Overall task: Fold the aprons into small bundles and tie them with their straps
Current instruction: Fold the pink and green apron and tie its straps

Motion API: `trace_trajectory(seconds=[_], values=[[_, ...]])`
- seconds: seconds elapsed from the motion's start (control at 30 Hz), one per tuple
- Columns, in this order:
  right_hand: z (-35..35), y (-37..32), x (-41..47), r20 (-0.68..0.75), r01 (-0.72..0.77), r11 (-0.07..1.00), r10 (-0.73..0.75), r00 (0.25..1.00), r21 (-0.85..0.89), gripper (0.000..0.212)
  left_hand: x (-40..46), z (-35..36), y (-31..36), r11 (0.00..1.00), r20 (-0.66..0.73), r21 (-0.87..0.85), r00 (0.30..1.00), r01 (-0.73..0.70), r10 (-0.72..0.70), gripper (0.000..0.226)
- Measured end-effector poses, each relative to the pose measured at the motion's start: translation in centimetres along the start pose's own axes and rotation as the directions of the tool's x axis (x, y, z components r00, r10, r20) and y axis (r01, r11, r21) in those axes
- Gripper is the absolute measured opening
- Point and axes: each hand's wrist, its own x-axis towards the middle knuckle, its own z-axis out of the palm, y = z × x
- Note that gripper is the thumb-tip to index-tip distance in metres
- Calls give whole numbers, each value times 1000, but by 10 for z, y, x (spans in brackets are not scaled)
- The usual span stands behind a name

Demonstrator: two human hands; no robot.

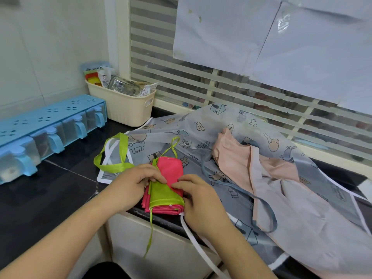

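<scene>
We've got the pink apron (167, 184), folded small w/ a green panel on top, at the counter (60, 188) edge, right btwn our hands. Left hand (130, 186) sits on its left side, fingers curled, pinching the green fold's top corner. Right hand (201, 200) is on the right side, index finger and thumb nipping the fabric edge. A green strap (150, 232) hangs down off the front; another green strap loop (114, 156) lies to the left. Underneath and to the right: a grey printed apron (201, 129) spread out, w/ a peach apron (237, 158) on it.
</scene>
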Motion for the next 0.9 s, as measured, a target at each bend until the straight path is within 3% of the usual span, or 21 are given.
trace_trajectory(seconds=[0.2,0.3,0.43,0.57,0.73,0.9], values=[[0,5,11,55,65,998,-64,996,-7,50,-13,-16,3,997,169,76,986,-28,15,80],[5,5,18,62,146,986,-142,988,-78,41,-15,-18,7,995,174,95,985,-23,6,77],[4,7,22,-78,92,994,-87,993,61,40,-18,-19,15,996,142,88,990,5,-18,76],[-8,-3,22,-148,13,949,36,988,316,45,-25,-19,23,998,136,50,991,-24,17,78],[-14,-9,17,-81,-96,809,174,981,580,53,-26,-7,22,999,-36,45,999,-18,20,70],[-13,-5,11,-95,-54,873,114,989,484,48,-23,5,35,999,-174,-51,985,-6,-3,59]])
